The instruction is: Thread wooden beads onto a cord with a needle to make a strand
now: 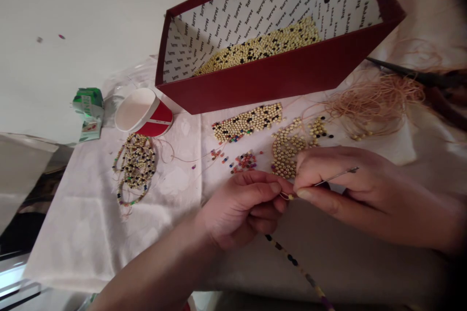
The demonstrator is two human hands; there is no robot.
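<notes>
My left hand [250,201] is closed in a pinch on a thin cord, fingertips almost meeting those of my right hand [343,189]. A small pale bead [291,197] sits on a little loop of cord between them. A thin metal needle-like tool [335,176] sticks out of my closed right hand, its flattened end pointing right. Below my left hand hangs a strand of beads [294,261] in black, cream and purple. Loose pale beads [284,153] lie just beyond my fingers, with small red and orange beads [245,161] to their left.
A dark red box [262,82] holding many cream and black beads stands behind. Further left are a red and white paper cup [158,119], a finished-looking beaded pile [136,165] and a green packet [88,107]. Tangled cord [379,102] lies right, near a dark tool [404,73].
</notes>
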